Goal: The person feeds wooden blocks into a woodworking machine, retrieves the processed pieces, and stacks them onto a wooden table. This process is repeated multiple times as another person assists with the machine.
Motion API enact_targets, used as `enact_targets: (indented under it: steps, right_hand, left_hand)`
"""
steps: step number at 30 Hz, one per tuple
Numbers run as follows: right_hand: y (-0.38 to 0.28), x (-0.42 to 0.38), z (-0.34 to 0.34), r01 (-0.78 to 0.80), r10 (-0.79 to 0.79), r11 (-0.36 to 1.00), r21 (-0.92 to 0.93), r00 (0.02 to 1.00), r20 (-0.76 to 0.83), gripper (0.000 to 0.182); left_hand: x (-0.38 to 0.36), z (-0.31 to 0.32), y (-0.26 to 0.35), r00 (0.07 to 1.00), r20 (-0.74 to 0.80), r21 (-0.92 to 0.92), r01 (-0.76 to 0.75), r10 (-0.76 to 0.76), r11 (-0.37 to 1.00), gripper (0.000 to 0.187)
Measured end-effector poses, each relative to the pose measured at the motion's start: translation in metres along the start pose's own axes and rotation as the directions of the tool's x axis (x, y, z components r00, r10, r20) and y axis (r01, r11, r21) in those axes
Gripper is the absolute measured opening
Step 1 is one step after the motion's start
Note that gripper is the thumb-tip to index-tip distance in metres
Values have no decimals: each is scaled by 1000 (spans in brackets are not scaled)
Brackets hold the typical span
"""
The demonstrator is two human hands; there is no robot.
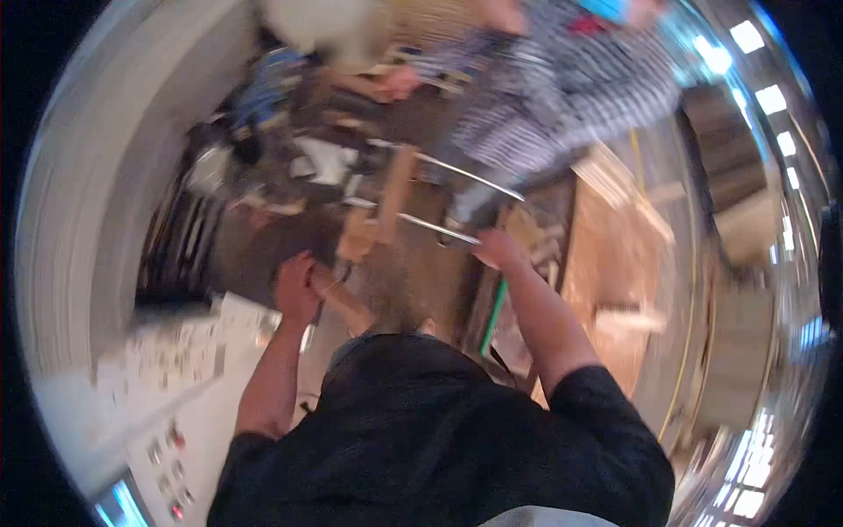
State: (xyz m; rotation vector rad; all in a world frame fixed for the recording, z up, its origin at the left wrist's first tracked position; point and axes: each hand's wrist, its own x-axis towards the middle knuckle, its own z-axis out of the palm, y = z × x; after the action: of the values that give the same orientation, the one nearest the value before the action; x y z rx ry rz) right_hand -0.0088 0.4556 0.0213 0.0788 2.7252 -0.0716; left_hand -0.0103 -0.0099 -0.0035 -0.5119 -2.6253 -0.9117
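Low in front of my body, my left hand (299, 285) is beside a wooden piece (345, 305); blur hides whether its fingers grip it. My right hand (499, 249) is at the near end of a metal rod (439, 230), its fingers too smeared to read. A second metal rod (470, 177) runs roughly parallel, farther out. An upright-looking brown wooden block (398, 193) lies across the rods at their left part.
Another person in a striped garment (562, 105) stands across at the upper right. A control panel (167, 430) with buttons is at lower left. Wooden boards (615, 255) lie on the right, and dark slats (180, 246) on the left.
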Motion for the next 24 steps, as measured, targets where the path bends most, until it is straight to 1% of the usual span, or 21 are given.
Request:
enact_targets:
  steps: [1,2,3,4,5,7,8,10,11,12,13,14,16,17,18,20,21,23,24]
  right_hand:
    - [-8,-4,-13,-156,150,987,47,983,106,36]
    - [-13,-6,-22,-167,157,984,63,978,137,37]
    - [-14,-9,-25,-153,138,985,77,977,164,37]
    - [-8,-11,-22,-166,150,981,97,976,155,37]
    - [-6,-13,-16,-183,171,978,102,979,113,38]
    - [-8,-8,-11,-199,193,974,110,979,61,38]
    - [-7,-6,-7,-194,189,973,125,981,53,34]
    - [-6,-10,-8,-219,217,964,151,976,32,31]
    - [-9,-11,-11,-244,238,956,161,970,56,34]
    - [-11,-13,-14,-266,256,949,172,963,79,37]
    - [-10,-13,-13,-264,252,955,134,962,100,35]
    - [-8,-15,-13,-275,266,950,145,961,80,35]
    - [-9,-16,-13,-262,251,944,201,965,82,33]
    - [-10,-16,-13,-242,231,956,168,969,85,29]
    - [-11,-19,-16,-235,228,957,173,972,59,29]
    - [-13,-24,-21,-248,238,956,154,968,83,28]
    - [-11,-22,-20,-239,233,959,154,971,59,28]
    - [-9,-19,-16,-273,252,940,204,960,123,28]
    - [-11,-22,-22,-263,247,944,201,964,103,28]
  left_hand:
    - [3,-1,4,1000,4,-43,-5,5,999,34]
    - [2,3,4,997,41,-74,-60,63,995,34]
    - [1,3,1,997,16,-63,-70,71,996,33]
    - [2,0,2,998,-27,-37,-62,61,997,32]
    - [2,-1,4,996,-27,-29,-88,87,996,32]
    - [2,-1,6,999,-27,-106,19,-22,994,30]
    - [2,-3,7,1000,-30,-109,-1,-2,994,30]
    - [3,-5,9,997,-6,-24,-74,74,997,30]
    - [1,1,3,998,-5,17,-65,65,998,32]
    - [0,1,4,995,-3,8,-95,95,995,32]
    - [0,1,7,999,0,-14,-46,46,999,32]
    - [1,1,9,1000,-1,-31,6,-6,999,32]
    - [1,1,8,1000,-6,-27,-18,18,999,31]
    - [0,2,7,1000,-3,-19,-17,17,1000,30]
    - [1,1,9,999,-25,-13,-32,32,999,30]
    - [0,0,11,999,8,27,-42,42,999,29]
    - [-1,1,13,1000,-5,-11,-17,17,1000,30]
    - [-2,2,9,999,-18,-2,-38,38,999,30]
    - [-1,2,9,999,-13,2,-49,49,999,31]
